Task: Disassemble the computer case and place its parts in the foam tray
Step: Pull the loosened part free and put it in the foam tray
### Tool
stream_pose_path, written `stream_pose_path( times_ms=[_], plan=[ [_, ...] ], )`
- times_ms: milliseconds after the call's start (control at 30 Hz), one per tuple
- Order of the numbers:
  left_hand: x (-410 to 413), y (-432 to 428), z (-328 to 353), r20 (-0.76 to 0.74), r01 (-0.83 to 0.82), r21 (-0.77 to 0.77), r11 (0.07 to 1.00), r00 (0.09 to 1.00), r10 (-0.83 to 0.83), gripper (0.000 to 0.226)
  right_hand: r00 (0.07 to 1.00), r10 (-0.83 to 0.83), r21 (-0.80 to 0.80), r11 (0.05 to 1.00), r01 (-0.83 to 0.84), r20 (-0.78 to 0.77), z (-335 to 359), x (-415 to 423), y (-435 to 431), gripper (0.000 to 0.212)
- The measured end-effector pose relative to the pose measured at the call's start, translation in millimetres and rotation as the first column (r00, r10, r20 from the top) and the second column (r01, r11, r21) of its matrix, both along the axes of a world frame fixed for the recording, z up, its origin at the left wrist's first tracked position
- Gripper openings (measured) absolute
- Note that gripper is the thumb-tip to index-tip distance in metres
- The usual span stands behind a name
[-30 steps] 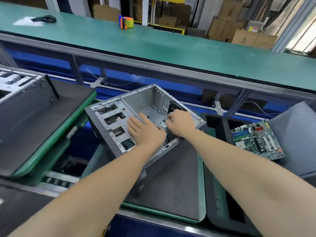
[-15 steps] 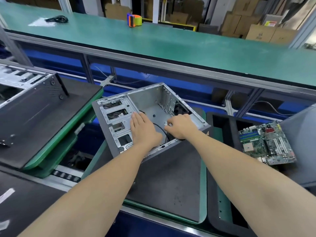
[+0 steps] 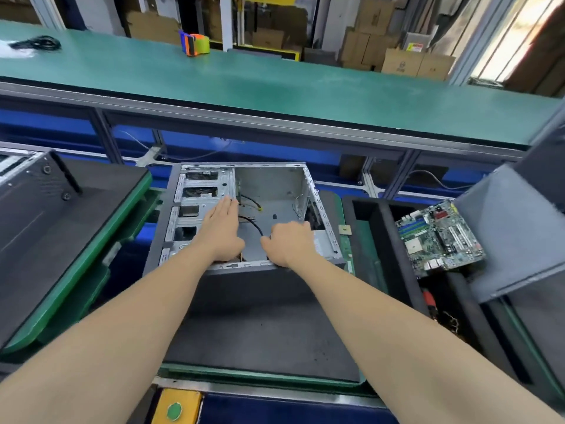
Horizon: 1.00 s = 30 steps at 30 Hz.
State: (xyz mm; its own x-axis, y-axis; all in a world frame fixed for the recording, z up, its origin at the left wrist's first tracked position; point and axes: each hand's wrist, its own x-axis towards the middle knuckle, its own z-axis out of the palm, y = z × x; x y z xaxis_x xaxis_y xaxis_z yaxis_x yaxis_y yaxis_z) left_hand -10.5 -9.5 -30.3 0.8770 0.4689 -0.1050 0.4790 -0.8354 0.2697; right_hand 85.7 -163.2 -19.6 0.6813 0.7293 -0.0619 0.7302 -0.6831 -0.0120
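Head view. Looks down on the computer case (image 3: 269, 191), lying on its side with the open face up, at the far end of a dark mat (image 3: 260, 316) on a green-edged pallet (image 3: 263, 376). Finds both hands inside the near half of that case.

Left hand (image 3: 221, 231): flat, fingers straight and together, palm down, resting across the edge between the drive bays (image 3: 195, 206) and the bare metal floor of the case, fingertips pointing away.

Right hand (image 3: 289, 243): fingers curled under, knuckles up, set at the near right corner of the case, near the left hand but apart from it.

Traces a black cable (image 3: 253, 223) from beside the left hand in a curve to the right thumb. Cannot tell a pinch on that cable from a mere touch, with the fingertips hidden.

Right of the case, just beside the pallet: dark foam tray (image 3: 382, 240), with a green motherboard (image 3: 440, 237) tilted in one compartment, well apart from both hands. Grey panel (image 3: 513, 228) leaning over the tray's right side.

Beyond, a green bench (image 3: 275, 87) with a tape dispenser (image 3: 194, 44) on it.
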Motion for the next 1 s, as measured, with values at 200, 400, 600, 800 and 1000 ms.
stream_pose_path(
  times_ms=[200,400,600,800,1000],
  plan=[
    [-14.0,45.6,4.8,0.034,0.243,-0.052,0.969,0.97,-0.241,0.112,0.999,-0.031,0.018,0.999,0.032,-0.04,7.8,-42.5,9.2,0.046],
    [-21.8,75.2,12.5,0.008,0.499,-0.092,0.862,0.866,-0.501,0.109,0.994,-0.003,0.038,0.999,0.007,-0.113,4.0,-89.2,28.8,0.055],
    [-14.9,36.1,14.7,0.176,0.265,-0.089,0.96,0.953,-0.247,0.072,0.973,0.044,0.151,0.988,-0.01,-0.227,11.9,-65.9,32.2,0.046],
    [0.9,-20.1,-5.5,0.174,-0.201,0.196,0.96,0.97,0.167,0.048,0.97,-0.155,0.261,0.96,0.102,0.189,21.4,42.9,3.7,0.029],
    [17.6,-22.8,-8.3,0.082,-0.223,0.16,0.962,0.974,0.213,0.05,0.991,-0.137,0.162,0.978,0.135,0.002,1.4,92.3,-19.7,0.031]
  ],
)
